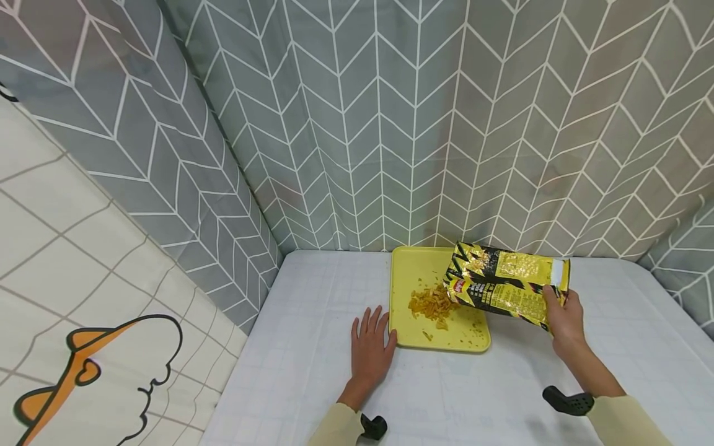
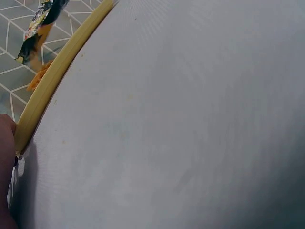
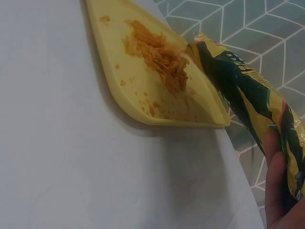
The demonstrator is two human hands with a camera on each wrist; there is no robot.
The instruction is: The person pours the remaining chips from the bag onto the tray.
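Observation:
My right hand [image 1: 566, 319] grips the bottom end of a yellow and black snack bag [image 1: 504, 280], thumb on top. The bag is tilted with its other end over the right side of a yellow tray [image 1: 403, 272]. Orange-brown chip pieces [image 1: 432, 303] lie heaped in the tray's middle, with small crumbs around them, also plain in the right wrist view. On the left, my left hand [image 1: 370, 350] rests on the table with fingers spread, thumb at the tray's left edge. In the left wrist view, that hand touches the tray's rim [image 2: 62, 67].
A white cloth covers the table [image 1: 323, 291]. Grey patterned curtain [image 1: 362, 124] hangs right behind the tray and along the left. A white tiled-pattern sheet with a cartoon drawing [image 1: 111, 347] lies at the lower left. Each wrist wears a black device [image 1: 568, 401].

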